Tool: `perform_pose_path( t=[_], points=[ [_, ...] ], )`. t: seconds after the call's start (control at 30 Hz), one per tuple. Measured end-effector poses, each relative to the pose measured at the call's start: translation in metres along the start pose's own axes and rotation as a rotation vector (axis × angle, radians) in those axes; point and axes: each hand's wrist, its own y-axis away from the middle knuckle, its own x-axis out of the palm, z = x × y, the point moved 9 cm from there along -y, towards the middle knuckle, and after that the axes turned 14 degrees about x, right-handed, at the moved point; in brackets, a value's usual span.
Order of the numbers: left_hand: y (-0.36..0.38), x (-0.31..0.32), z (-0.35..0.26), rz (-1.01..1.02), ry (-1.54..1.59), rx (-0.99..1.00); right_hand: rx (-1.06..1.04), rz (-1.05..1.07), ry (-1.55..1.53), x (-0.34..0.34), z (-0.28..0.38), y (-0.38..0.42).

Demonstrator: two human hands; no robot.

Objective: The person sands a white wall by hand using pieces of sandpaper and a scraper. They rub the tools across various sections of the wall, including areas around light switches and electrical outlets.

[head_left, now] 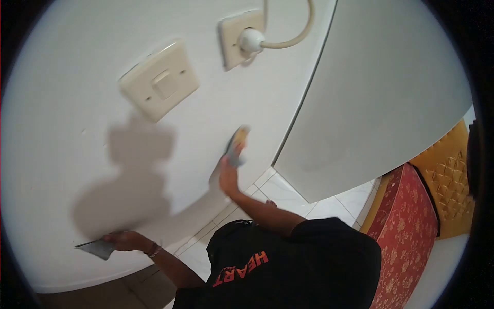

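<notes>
At the lower left, my left hand [126,240] is closed on the near end of a flat grey wedge-shaped scraper [98,249], held close to the white wall [62,170]. My right hand [229,177] is raised against the wall, below the socket. Its fingers are closed around a small grey and yellowish-tan piece [240,139], which lies at the wall surface. Motion blur hides the exact kind of that piece. Shadows of my head and arm fall on the wall.
A light switch [163,82] and a socket [239,38] with a white plug [251,40] and cord are on the wall. A large grey panel [360,98] stands at the right. Beyond are a red patterned cushion [404,221] and gold upholstery [447,180]. White tiles [288,193] cover the floor.
</notes>
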Motion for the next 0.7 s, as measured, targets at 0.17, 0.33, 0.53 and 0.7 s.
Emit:
perform_pose_path(
  t=[0.17,0.33,0.53,0.7],
  points=[
    [0.054,0.050,-0.052,-0.095,-0.082,0.454,0.079,-0.095,-0.035,-0.052,-0.033,-0.151],
    [0.176,0.117,-0.029,0.363,-0.394,0.569,0.091,-0.116,-0.240,-0.136,0.031,-0.254],
    [0.131,0.137,-0.101,0.008,-0.304,0.576,-0.397,0.007,-0.019,-0.068,0.003,-0.131],
    [0.206,0.173,-0.095,0.237,-0.246,0.527,-0.424,-0.230,0.224,-0.123,0.112,-0.195]
  ],
)
